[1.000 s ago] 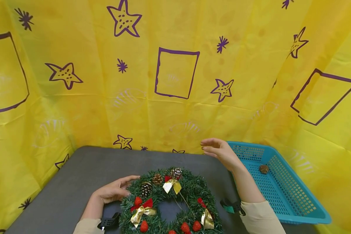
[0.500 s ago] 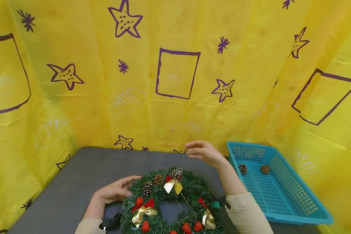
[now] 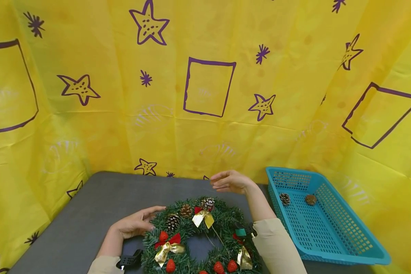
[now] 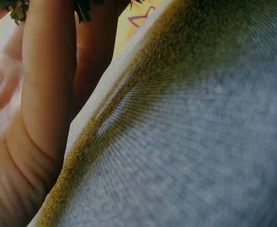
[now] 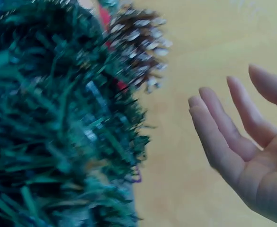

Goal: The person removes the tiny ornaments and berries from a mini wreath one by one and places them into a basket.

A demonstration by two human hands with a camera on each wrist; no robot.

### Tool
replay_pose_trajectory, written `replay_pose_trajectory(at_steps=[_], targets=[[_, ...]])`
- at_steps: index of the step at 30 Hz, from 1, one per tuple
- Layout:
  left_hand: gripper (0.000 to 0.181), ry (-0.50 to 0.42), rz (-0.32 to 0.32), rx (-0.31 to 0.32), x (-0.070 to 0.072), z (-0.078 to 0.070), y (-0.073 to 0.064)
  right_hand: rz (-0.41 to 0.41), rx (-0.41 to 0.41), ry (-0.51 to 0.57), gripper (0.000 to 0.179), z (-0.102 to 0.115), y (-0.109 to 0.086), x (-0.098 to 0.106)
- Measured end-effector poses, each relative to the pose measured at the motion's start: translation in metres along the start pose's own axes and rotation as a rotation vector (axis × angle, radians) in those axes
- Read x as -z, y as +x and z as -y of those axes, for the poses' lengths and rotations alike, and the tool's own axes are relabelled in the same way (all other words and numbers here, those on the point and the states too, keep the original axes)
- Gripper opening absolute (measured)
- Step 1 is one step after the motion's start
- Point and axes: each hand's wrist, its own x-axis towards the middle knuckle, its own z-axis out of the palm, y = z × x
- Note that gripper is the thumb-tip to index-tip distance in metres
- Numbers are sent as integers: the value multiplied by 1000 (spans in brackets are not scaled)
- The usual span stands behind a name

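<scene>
A green Christmas wreath (image 3: 238, 213) with gold bows, red strawberries and pine cones is at the front of the dark table. My left hand (image 3: 135, 223) grips its left edge between thumb and fingers. In the left wrist view, bits of greenery (image 4: 84, 9) show at the top, past the fingers (image 4: 48, 71). Beyond the wreath's top my right hand (image 3: 232, 182) hovers with nothing in it, fingers loosely extended. The right wrist view has this hand's fingers (image 5: 211, 127) apart from the wreath and its frosted pine cone (image 5: 138, 47).
At the right stands a blue plastic basket (image 3: 339, 253) with two pine cones, one frosted (image 3: 285, 198) and one brown (image 3: 310, 199). A yellow curtain (image 3: 205, 144) with purple drawings hangs behind the dark table (image 3: 123, 190).
My right hand has moved left from beside the basket to beyond the wreath's top. The arm has uncovered the frosted pine cone in the basket. My left hand keeps its grip on the wreath.
</scene>
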Motion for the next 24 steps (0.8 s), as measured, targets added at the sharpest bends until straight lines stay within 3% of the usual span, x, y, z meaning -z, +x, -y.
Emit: replay_pose_trajectory(at_steps=[6,12,14,16,20,24], targets=[[62,1,0,7,0,0,0,101,-55,-41,52,-42,28,25],[63,8,-28,23,-2,-2,0,229,-17,-113,47,-99,66,66],[64,10,-40,28,-3,-3,1,217,-45,-141,48,-96,65,60],[65,11,-48,31,-3,-3,1,267,-13,-156,47,-97,66,61],[64,14,-42,25,-2,-2,2,241,-66,-176,47,-77,52,41],[61,-5,-5,2,0,-1,1,260,-80,-192,50,-112,73,63]])
